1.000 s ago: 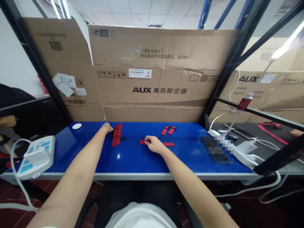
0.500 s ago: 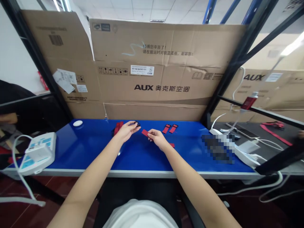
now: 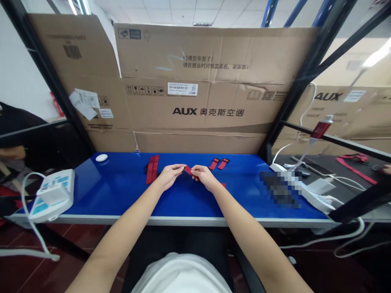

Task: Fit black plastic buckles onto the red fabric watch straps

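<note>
My right hand (image 3: 201, 176) pinches a short red strap (image 3: 188, 170) over the middle of the blue table. At the strap's left end are the closed fingertips of my left hand (image 3: 171, 176), with a small dark piece, mostly hidden, between them. Left of my hands lie longer red straps (image 3: 152, 169) with black parts beside them. Two short red straps with black buckles (image 3: 224, 163) rest behind and right of my right hand. Another red piece (image 3: 224, 185) shows partly beside my right wrist.
A white power strip (image 3: 314, 197) runs along the right side near a pixelated patch. At the left stand a white socket box (image 3: 55, 195) and a round white object (image 3: 102, 157). Cardboard (image 3: 195, 142) walls the back. A person's hand shows at the far left edge.
My left hand has moved right and slightly down, bringing the black piece to the end of the red strap. The longer red straps behind it now show more fully.
</note>
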Tool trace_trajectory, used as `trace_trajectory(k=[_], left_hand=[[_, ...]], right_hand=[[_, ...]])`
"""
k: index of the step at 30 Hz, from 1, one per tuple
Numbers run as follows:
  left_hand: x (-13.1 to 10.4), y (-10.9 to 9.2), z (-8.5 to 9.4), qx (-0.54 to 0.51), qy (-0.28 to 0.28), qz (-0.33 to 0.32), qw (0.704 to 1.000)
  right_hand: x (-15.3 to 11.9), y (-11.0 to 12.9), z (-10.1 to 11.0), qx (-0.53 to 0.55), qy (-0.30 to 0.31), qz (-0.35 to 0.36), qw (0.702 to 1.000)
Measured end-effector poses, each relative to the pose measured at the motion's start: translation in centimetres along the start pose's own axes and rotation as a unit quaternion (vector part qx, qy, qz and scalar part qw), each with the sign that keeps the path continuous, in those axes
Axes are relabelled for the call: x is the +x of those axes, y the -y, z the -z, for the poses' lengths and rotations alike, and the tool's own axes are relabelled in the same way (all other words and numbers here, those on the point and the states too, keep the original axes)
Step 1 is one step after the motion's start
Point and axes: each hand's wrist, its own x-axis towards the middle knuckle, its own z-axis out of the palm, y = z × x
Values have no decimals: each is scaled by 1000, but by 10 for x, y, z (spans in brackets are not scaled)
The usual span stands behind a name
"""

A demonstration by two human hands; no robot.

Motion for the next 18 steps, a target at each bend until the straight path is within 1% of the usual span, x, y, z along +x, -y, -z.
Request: trace_trajectory(k=[4, 6, 9, 12, 15, 18], left_hand=[[-4, -1, 1, -3, 3, -12, 1000], [-4, 0, 2, 1, 4, -7, 1000], [-3, 3, 4, 16, 4, 14, 1000], [-2, 6, 6, 24, -2, 29, 999], [-1, 7, 7, 25, -14, 33, 999], [-1, 8, 6, 24, -13, 44, 999]], right_hand=[[1, -2, 3, -26, 24, 5, 999], [1, -3, 3, -36, 33, 21, 999], [1, -6, 4, -79, 46, 75, 993], [3, -9, 5, -114, 41, 121, 985], [4, -11, 6, -113, 34, 134, 984], [5, -10, 5, -103, 36, 130, 986]])
